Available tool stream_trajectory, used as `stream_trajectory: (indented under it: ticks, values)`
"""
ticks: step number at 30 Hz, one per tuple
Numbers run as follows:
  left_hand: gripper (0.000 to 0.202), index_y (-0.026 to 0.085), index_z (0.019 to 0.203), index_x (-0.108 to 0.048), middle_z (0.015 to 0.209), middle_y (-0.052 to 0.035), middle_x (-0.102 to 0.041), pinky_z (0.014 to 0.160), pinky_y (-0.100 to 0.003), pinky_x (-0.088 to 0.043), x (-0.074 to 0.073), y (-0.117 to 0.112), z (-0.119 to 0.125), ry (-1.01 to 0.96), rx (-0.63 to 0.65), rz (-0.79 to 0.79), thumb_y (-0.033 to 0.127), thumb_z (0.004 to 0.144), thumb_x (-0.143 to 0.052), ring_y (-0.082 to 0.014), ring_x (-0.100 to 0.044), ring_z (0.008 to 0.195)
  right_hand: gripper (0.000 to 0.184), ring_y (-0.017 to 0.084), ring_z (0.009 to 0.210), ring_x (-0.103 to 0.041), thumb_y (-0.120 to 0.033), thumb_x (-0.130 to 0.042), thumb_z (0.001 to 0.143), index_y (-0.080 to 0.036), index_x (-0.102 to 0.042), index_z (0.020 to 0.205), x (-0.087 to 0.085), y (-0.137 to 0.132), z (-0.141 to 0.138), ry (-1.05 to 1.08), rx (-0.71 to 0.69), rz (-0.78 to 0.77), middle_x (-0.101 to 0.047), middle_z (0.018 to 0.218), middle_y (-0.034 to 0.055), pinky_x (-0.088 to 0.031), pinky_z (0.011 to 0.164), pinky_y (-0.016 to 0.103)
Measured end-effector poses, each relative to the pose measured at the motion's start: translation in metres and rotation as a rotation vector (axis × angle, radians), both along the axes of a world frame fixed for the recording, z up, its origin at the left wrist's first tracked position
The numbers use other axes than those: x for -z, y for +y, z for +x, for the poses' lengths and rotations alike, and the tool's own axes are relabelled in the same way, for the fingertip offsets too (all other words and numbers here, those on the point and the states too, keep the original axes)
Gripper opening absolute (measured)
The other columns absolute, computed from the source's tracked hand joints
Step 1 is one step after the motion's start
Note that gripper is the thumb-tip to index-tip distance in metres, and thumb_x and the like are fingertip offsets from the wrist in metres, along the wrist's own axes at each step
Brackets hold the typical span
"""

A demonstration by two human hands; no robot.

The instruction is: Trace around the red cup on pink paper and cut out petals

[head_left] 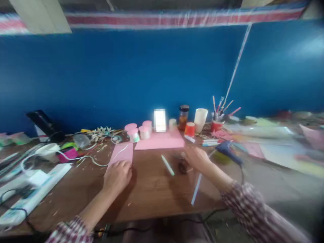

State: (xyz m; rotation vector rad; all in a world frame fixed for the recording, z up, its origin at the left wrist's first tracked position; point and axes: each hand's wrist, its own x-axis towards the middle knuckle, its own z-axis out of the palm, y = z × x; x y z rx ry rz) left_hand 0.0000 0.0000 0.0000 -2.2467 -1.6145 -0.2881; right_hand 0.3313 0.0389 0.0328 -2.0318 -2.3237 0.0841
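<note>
My left hand (118, 176) rests with curled fingers on the near end of a pink paper strip (122, 152), which lies on the brown table. My right hand (197, 159) is lowered over the table, its fingers blurred and partly hidden. Just beneath its fingertips is a dark looped item (182, 167) resembling scissors handles; whether the fingers grip it I cannot tell. A pale green pen (167, 165) lies between my hands. Under my right forearm runs a thin pale strip (196, 189). Beyond my hands is a larger pink sheet (162, 143).
Pink-topped cups (145, 132), a dark-lidded jar (183, 117), a red cup (189, 129) and a white cup (200, 119) stand along the wall. A blue glue gun (229, 152) lies right. A power strip (54, 182) and cables occupy the left. Blurred papers (278, 155) spread far right.
</note>
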Motion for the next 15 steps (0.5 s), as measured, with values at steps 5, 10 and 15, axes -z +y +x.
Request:
stream_trajectory:
  ticks: [5, 10, 15]
  values:
    - [0.022, 0.018, 0.1, -0.059, 0.097, -0.0086, -0.063, 0.079, -0.038, -0.042, 0.003, -0.004, 0.049, -0.122, 0.129, 0.032, 0.027, 0.084, -0.047, -0.0239, -0.057, 0.088, 0.021, 0.031, 0.089, -0.066, -0.016, -0.051, 0.083, -0.007, -0.066, 0.094, 0.012, 0.015, -0.013, -0.022, 0.067, -0.024, -0.068, 0.092, 0.0211, -0.051, 0.071, 0.037]
    - [0.016, 0.019, 0.086, -0.06, 0.087, -0.0068, -0.062, 0.077, -0.037, -0.041, 0.009, -0.001, 0.095, -0.205, 0.293, -0.106, 0.027, 0.084, -0.046, -0.0228, -0.055, 0.083, 0.023, 0.026, 0.09, -0.066, -0.019, -0.049, 0.087, -0.011, -0.062, 0.103, 0.012, 0.021, -0.007, -0.014, 0.066, -0.014, -0.068, 0.095, 0.018, -0.049, 0.073, 0.033]
    - [0.017, 0.019, 0.089, -0.06, 0.083, -0.0062, -0.062, 0.074, -0.036, -0.041, 0.01, 0.019, 0.121, -0.306, 0.414, -0.085, 0.027, 0.085, -0.046, -0.0217, -0.055, 0.08, 0.028, 0.026, 0.093, -0.064, -0.028, -0.044, 0.091, -0.012, -0.06, 0.107, -0.003, 0.048, 0.014, -0.001, 0.156, 0.004, -0.066, 0.098, 0.0172, -0.048, 0.074, 0.032]
